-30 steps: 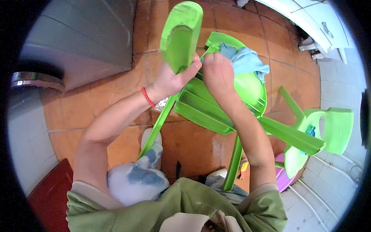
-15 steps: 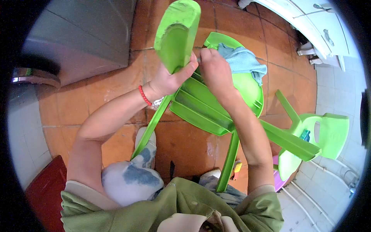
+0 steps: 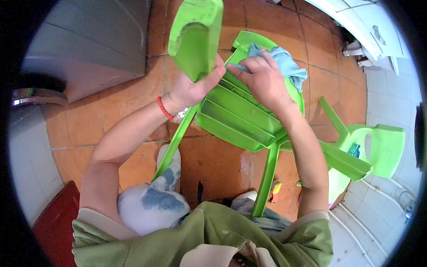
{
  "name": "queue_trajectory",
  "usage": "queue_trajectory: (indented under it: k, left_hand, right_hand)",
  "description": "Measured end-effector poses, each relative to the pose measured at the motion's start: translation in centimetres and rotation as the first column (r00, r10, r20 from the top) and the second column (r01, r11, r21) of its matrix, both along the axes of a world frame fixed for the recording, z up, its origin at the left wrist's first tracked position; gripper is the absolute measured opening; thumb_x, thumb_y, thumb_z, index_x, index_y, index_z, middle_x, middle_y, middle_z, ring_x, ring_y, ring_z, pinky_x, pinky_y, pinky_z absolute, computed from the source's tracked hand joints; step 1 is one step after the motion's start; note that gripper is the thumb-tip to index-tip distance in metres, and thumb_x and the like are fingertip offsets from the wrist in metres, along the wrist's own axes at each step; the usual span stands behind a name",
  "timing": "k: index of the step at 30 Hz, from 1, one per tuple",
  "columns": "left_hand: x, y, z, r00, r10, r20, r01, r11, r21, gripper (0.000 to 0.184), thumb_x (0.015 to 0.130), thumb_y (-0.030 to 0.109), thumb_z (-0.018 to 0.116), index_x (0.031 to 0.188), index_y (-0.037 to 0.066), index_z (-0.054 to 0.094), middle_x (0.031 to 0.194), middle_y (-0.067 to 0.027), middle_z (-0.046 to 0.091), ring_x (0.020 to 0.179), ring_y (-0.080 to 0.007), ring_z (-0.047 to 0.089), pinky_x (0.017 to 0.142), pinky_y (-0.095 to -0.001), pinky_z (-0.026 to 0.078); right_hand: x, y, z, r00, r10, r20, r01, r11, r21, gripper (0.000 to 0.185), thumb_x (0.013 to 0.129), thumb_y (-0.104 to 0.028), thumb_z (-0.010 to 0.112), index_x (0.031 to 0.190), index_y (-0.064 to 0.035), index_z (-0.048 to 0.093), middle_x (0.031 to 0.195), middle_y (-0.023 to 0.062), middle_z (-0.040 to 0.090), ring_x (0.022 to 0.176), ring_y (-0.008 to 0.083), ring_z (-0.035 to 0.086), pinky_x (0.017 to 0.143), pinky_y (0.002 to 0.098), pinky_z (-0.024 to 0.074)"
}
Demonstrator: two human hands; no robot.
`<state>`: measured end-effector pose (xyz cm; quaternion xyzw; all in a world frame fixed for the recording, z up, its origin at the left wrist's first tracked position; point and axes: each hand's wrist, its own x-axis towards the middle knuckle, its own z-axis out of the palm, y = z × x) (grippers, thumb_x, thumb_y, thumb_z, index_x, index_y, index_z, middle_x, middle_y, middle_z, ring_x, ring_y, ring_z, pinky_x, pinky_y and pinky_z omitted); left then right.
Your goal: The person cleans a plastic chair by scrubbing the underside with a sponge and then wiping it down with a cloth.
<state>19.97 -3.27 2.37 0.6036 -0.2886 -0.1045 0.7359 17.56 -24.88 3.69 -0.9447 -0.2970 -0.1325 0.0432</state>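
Note:
An overturned green plastic chair (image 3: 240, 115) lies before me, its legs pointing outward and toward me. My left hand (image 3: 194, 87), with a red beaded bracelet at the wrist, is closed around the chair's upper left leg (image 3: 195, 42). Over the chair's underside is my right hand (image 3: 265, 80), thumb and fingers apart, touching the blue cloth (image 3: 288, 66). Part of that cloth shows between its thumb and fingers; the rest is draped over the chair's far right part.
At right stands a second green chair (image 3: 386, 149) with a small teal item (image 3: 354, 150) on it. A yellow object (image 3: 276, 187) lies on the tiled floor. White cabinet (image 3: 371, 26) at upper right, grey appliance (image 3: 98, 44) at upper left, red object (image 3: 58, 224) at lower left.
My right hand has moved right, from near my left hand to the cloth, and its fingers have spread. The held leg has shifted slightly left with my left hand.

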Motion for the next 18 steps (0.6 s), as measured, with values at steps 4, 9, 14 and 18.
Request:
queue_trajectory:
  k: [4,9,14,18]
  left_hand:
    - [0.0,0.0,-0.5,0.999,0.001,-0.047,-0.002,0.999,-0.033,0.019,0.091,0.02,0.058,0.089,0.006,0.045,0.086,-0.0035,0.052,0.08,-0.011,0.045,0.073,-0.0256,0.038]
    - [0.0,-0.1,-0.6,0.999,0.008,-0.042,-0.009,0.999,-0.033,0.02,0.091,0.02,0.058,0.089,0.006,0.046,0.086,-0.0043,0.052,0.08,-0.0114,0.045,0.074,-0.0266,0.038]
    - [0.1,0.1,-0.5,1.0,0.006,0.002,-0.006,1.0,-0.014,0.019,0.091,0.019,0.059,0.09,0.005,0.047,0.085,-0.0044,0.053,0.08,-0.0118,0.046,0.073,-0.0264,0.039]
    - [0.2,0.2,-0.4,1.0,-0.005,0.007,0.005,1.0,0.015,0.018,0.09,0.018,0.06,0.087,0.005,0.048,0.085,-0.0041,0.054,0.079,-0.0117,0.047,0.072,-0.0258,0.04]
  right_hand:
    - [0.0,1.1,-0.3,0.926,-0.209,-0.314,0.247,0.965,0.085,0.026,0.085,-0.027,0.058,0.1,-0.0077,0.066,0.084,0.0084,0.059,0.092,0.0233,0.058,0.08,0.0454,0.0465]
    - [-1.8,2.2,-0.3,0.994,-0.109,-0.008,0.105,0.977,-0.183,0.022,0.084,-0.02,0.056,0.099,-0.0069,0.066,0.083,0.0064,0.056,0.087,0.0234,0.056,0.073,0.0386,0.0473]
    - [-2.0,2.5,0.4,0.994,-0.101,0.033,0.106,0.974,-0.2,0.02,0.083,-0.016,0.056,0.096,-0.0063,0.066,0.082,0.006,0.054,0.084,0.0233,0.054,0.07,0.0343,0.0461]
    - [-1.8,2.8,0.9,0.992,-0.12,-0.029,0.111,0.97,-0.219,0.018,0.081,-0.015,0.056,0.092,-0.0059,0.066,0.082,0.0063,0.054,0.083,0.0233,0.054,0.07,0.0342,0.0458]
